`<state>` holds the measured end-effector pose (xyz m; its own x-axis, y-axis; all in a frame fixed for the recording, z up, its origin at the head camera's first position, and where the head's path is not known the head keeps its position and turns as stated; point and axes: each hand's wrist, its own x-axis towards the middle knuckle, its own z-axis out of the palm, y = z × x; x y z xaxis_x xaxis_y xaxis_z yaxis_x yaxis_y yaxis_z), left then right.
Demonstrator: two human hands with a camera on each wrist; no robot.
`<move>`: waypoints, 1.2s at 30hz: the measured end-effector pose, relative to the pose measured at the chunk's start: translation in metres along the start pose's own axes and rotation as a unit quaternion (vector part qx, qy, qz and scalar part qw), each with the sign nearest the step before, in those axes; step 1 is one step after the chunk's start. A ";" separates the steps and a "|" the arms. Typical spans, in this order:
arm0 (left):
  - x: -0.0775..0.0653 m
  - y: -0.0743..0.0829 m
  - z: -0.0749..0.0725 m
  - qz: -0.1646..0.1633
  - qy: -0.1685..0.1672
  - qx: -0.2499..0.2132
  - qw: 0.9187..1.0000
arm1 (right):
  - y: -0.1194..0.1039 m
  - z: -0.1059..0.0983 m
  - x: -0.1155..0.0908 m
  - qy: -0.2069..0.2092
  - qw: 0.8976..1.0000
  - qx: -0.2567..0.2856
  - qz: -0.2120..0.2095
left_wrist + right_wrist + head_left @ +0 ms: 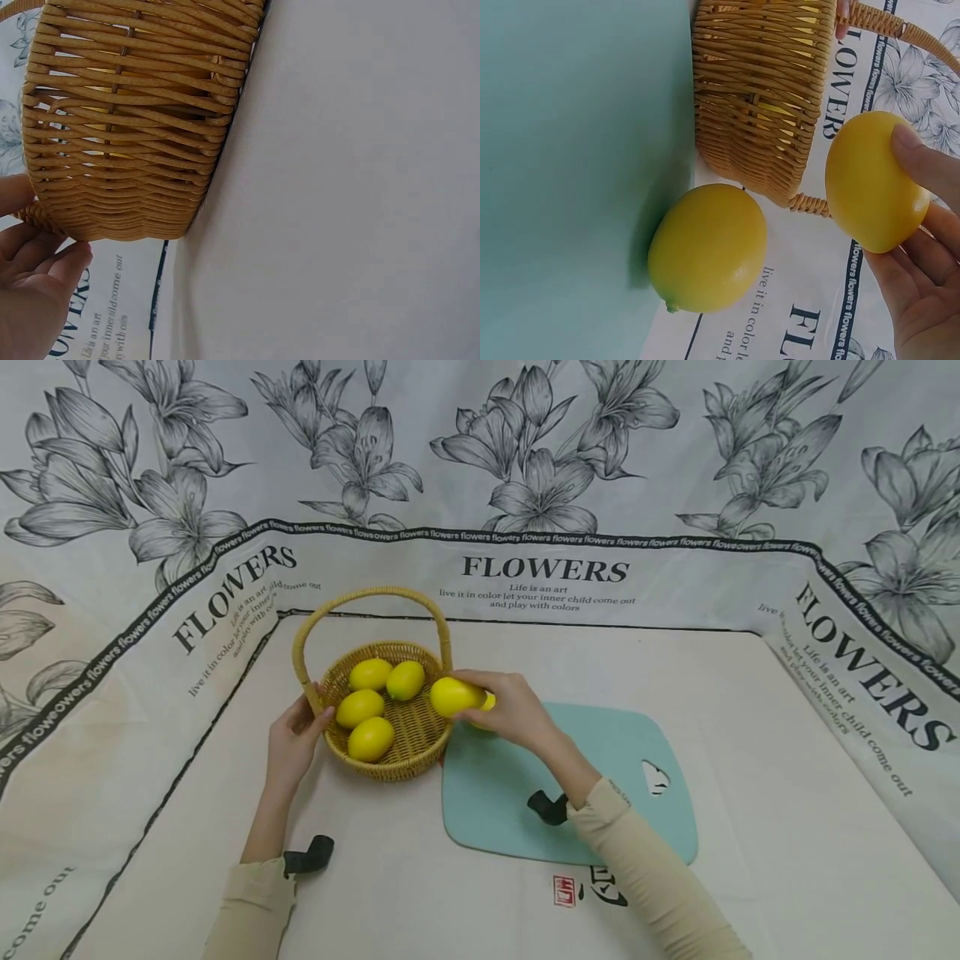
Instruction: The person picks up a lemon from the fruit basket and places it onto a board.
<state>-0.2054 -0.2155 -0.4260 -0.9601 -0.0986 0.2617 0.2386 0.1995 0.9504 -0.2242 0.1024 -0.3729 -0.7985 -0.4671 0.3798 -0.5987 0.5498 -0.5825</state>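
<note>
My right hand [517,708] grips a yellow lemon [456,697] close to the right rim of a wicker basket [408,768]. In the right wrist view the thumb and fingers wrap the lemon [874,180]. A second lemon [709,247] lies on the cutting board, mostly hidden behind the hand in the head view. My left hand [292,743] holds the basket's left side where the arched handle [375,593] joins the rim. Inside the basket lie several lemons [371,739], grouped toward the left and back.
A light green cutting board [517,810] with a cut-out near its right end lies right of the basket. The table bears a white cloth [787,843] printed with flowers and lettering. Dark wrist mounts [309,856] sit at both sleeves.
</note>
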 end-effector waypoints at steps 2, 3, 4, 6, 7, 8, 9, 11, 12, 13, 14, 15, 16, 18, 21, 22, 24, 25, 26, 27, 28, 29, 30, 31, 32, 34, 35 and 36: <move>-0.001 0.004 0.000 0.000 -0.001 0.005 1.000 | 0.000 -0.001 -0.001 0.001 1.000 -0.002 0.003; -0.001 0.004 0.000 0.001 -0.001 0.004 1.000 | 0.001 -0.001 -0.002 0.002 1.000 -0.001 0.005; 0.000 0.001 0.000 0.000 -0.001 0.005 1.000 | 0.001 -0.001 -0.002 0.002 1.000 -0.002 0.007; 0.003 -0.007 -0.001 0.000 -0.001 0.007 1.000 | 0.001 -0.002 -0.003 0.003 1.000 -0.003 0.011; 0.004 -0.010 -0.001 -0.001 -0.001 0.008 1.000 | 0.002 -0.003 -0.004 0.003 1.000 -0.002 0.013; 0.005 -0.014 -0.001 -0.002 -0.001 0.009 1.000 | 0.002 -0.003 -0.004 0.003 1.000 -0.002 0.014; 0.006 -0.017 -0.002 -0.004 0.000 0.012 1.000 | 0.002 -0.004 -0.005 0.002 1.000 -0.001 0.015; 0.007 -0.021 -0.002 -0.004 0.002 0.016 1.000 | 0.002 -0.005 -0.006 0.003 1.000 -0.002 0.018; 0.008 -0.022 -0.002 -0.003 0.002 0.016 1.000 | 0.002 -0.006 -0.007 0.004 1.000 -0.003 0.019; 0.008 -0.022 -0.002 -0.004 0.002 0.015 1.000 | 0.003 -0.006 -0.007 0.005 1.000 -0.005 0.020; 0.007 -0.022 -0.002 -0.003 0.003 0.014 1.000 | 0.003 -0.007 -0.008 0.006 1.000 -0.006 0.022; 0.007 -0.021 -0.002 -0.003 0.003 0.014 1.000 | 0.004 -0.008 -0.008 0.008 1.000 -0.008 0.022; 0.006 -0.020 -0.002 -0.003 0.003 0.013 1.000 | 0.004 -0.009 -0.009 0.011 1.000 -0.011 0.024; 0.004 -0.013 -0.002 -0.007 0.000 0.016 1.000 | 0.006 -0.011 -0.010 0.015 0.999 -0.016 0.027; -0.001 0.001 -0.001 -0.008 -0.001 0.027 1.000 | 0.008 -0.013 -0.011 0.019 0.999 -0.014 0.027; -0.002 0.005 0.000 -0.006 -0.002 0.029 1.000 | 0.009 -0.014 -0.012 0.020 0.999 -0.012 0.027; -0.005 0.012 0.001 -0.003 -0.001 0.036 0.999 | 0.010 -0.015 -0.013 0.020 0.999 -0.009 0.027; -0.005 0.013 0.001 0.000 -0.001 0.038 0.999 | 0.011 -0.015 -0.013 0.020 0.999 -0.008 0.028; -0.006 0.014 0.002 0.001 -0.001 0.040 0.999 | 0.011 -0.015 -0.014 0.019 0.999 -0.007 0.029; -0.006 0.015 0.002 0.002 -0.001 0.039 0.999 | 0.012 -0.016 -0.015 0.019 0.999 -0.008 0.030; -0.006 0.015 0.002 0.002 -0.002 0.039 0.999 | 0.012 -0.016 -0.015 0.019 0.999 -0.007 0.030; -0.005 0.014 0.001 0.003 -0.004 0.037 0.999 | 0.012 -0.016 -0.016 0.019 0.999 -0.008 0.031; -0.005 0.012 0.001 0.003 -0.005 0.034 0.999 | 0.012 -0.016 -0.016 0.018 0.999 -0.007 0.031; -0.004 0.012 0.001 0.002 -0.006 0.029 1.000 | 0.013 -0.016 -0.017 0.018 0.999 -0.008 0.032; -0.004 0.010 0.001 0.000 -0.006 0.022 1.000 | 0.013 -0.016 -0.018 0.018 0.999 -0.008 0.032; -0.002 0.006 0.000 -0.002 -0.006 0.010 1.000 | 0.014 -0.017 -0.018 0.018 0.999 -0.010 0.033; -0.001 0.003 0.000 -0.003 -0.006 0.003 1.000 | 0.014 -0.017 -0.018 0.018 0.999 -0.012 0.034; 0.001 -0.001 -0.001 -0.005 -0.005 -0.001 1.000 | 0.015 -0.017 -0.019 0.018 0.999 -0.012 0.035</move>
<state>-0.2060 -0.2164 -0.4266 -0.9637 -0.0907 0.2512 0.2300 0.1965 0.9531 -0.2189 0.1311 -0.3764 -0.8400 -0.4017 0.3648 -0.5423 0.5968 -0.5914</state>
